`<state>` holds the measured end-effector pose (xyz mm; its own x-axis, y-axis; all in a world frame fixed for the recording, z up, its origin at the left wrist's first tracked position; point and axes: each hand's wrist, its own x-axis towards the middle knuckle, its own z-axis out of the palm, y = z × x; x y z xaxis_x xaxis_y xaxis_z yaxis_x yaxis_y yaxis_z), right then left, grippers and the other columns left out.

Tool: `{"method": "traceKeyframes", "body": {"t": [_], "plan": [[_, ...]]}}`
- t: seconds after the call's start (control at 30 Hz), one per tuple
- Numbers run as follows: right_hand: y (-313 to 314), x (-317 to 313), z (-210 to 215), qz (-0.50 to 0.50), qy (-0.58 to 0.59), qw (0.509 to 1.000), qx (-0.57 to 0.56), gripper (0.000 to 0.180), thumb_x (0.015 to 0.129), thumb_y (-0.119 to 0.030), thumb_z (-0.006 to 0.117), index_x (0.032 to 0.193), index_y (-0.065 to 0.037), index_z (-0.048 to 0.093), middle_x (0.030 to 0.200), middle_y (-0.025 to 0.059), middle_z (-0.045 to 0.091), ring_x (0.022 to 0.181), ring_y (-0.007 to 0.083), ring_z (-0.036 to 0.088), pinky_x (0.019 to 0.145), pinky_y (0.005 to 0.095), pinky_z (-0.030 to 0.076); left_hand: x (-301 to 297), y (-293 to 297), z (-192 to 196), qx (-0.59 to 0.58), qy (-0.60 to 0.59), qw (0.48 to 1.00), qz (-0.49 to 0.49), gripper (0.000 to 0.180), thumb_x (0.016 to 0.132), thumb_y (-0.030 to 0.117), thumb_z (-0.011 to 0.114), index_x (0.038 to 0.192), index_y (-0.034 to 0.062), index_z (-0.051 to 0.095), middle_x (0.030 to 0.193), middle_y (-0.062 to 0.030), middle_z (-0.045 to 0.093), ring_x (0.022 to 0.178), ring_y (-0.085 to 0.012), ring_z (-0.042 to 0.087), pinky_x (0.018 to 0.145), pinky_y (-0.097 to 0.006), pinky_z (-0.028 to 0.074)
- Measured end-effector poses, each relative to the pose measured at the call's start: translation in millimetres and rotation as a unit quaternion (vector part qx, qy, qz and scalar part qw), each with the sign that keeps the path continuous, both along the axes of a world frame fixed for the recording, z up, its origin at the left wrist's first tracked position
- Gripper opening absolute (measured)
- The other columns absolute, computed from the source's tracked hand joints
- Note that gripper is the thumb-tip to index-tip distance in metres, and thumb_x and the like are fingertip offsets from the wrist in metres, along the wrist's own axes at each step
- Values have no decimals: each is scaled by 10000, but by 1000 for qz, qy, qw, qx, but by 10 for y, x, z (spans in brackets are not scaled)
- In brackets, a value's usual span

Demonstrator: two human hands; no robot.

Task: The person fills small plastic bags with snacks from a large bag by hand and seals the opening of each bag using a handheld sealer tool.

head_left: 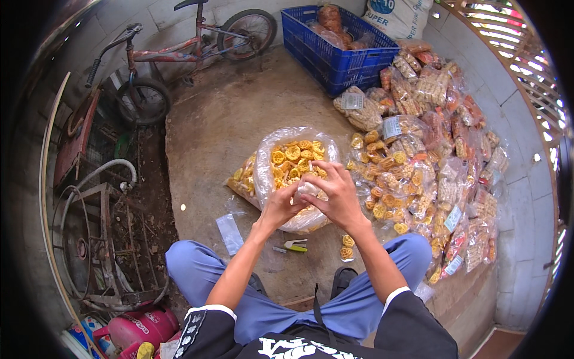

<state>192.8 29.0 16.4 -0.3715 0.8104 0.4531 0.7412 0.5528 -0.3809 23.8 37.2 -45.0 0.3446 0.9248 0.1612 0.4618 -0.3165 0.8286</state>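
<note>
My left hand point(278, 207) and my right hand point(339, 196) meet over a big open clear plastic bag point(261, 173) full of yellow wheel-shaped snacks point(293, 154). Between the fingers of both hands is a small clear plastic bag point(307, 191), pinched near its edges. Whether anything lies inside it cannot be made out. On the floor below the big bag is a small green-and-white hand tool point(295, 245), its kind unclear. Flat clear plastic bags point(229, 233) lie to its left. A slim packet of wheel snacks point(347, 248) rests to its right, near my shoe.
Bagged snacks point(430, 155) are heaped along the right wall. Behind them stand a blue crate point(335, 66) holding more bags and a white sack point(397, 18). A small bicycle point(191, 57) leans at the back left. A metal frame point(113, 239) and pink gas cylinder point(140, 329) occupy the left side.
</note>
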Motion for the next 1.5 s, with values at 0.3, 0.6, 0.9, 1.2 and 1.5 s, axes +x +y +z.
{"method": "traceKeyframes", "body": {"t": [0.3,0.6,0.9,1.2,1.5], "plan": [[7,71,-17,40,22,992,-117,260,771,-238,668,962,-63,649,876,112,619,763,242,600,708,357,476,25,9,-21,32,-43,997,-47,413,751,177,716,1112,62,552,819,-138,624,716,-268,611,627,-347,470],[40,167,175,56,112,980,-153,251,779,-187,664,998,-64,652,898,128,635,777,272,614,691,350,479,60,9,41,-50,-166,982,-75,334,809,152,667,1103,40,553,925,-71,626,872,-144,575,740,-305,442],[82,193,124,48,56,989,-130,114,786,-143,636,827,-39,654,768,126,590,724,317,576,648,378,462,77,-32,106,-136,-132,978,-90,345,842,263,645,1087,37,556,885,-20,587,789,-99,499,720,-257,426],[83,179,189,82,79,984,-136,130,770,-129,662,864,-41,648,828,116,590,756,282,578,672,360,460,62,3,85,-166,-279,945,-30,251,906,233,565,1058,34,574,815,32,568,703,-33,467,614,-202,395],[95,167,150,73,41,993,-85,138,738,-134,684,850,-59,652,810,92,599,755,272,586,670,357,472,136,-35,159,-134,-306,942,6,192,917,200,545,978,31,612,801,38,573,700,-29,475,604,-187,395]]}}
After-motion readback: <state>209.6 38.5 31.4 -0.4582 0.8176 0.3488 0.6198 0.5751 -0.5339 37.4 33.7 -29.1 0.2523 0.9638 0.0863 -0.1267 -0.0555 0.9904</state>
